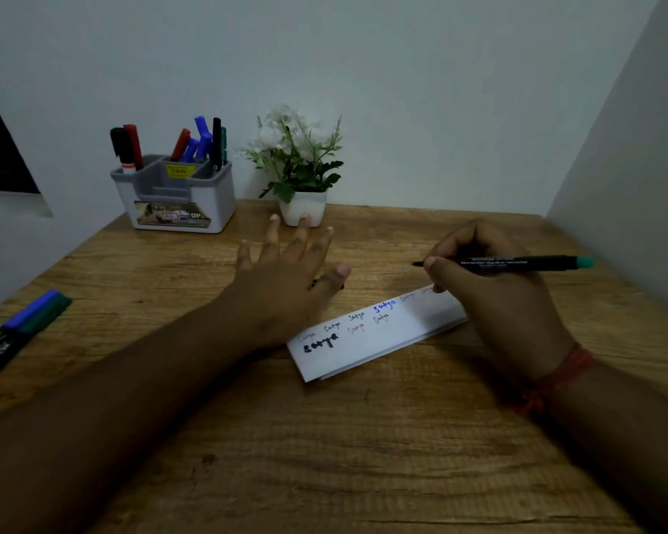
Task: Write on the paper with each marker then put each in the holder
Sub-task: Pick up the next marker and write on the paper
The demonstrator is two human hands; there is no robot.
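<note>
I grip the teal-capped marker [517,262] in my right hand [506,298] beside the paper [382,333]; my left hand [286,271] spreads wide, reaching for its cap.

Head view. The right hand [502,287] grips a black marker [517,262] with a teal end, its tip pointing left above the far end of a folded white paper [398,333] bearing coloured words. The left hand [286,275] hovers with fingers [272,233] spread beside the paper. On the wooden desk [324,437]: a grey holder [182,198] containing markers, a potted plant [297,167], and loose markers [20,325] at the left edge.
</note>
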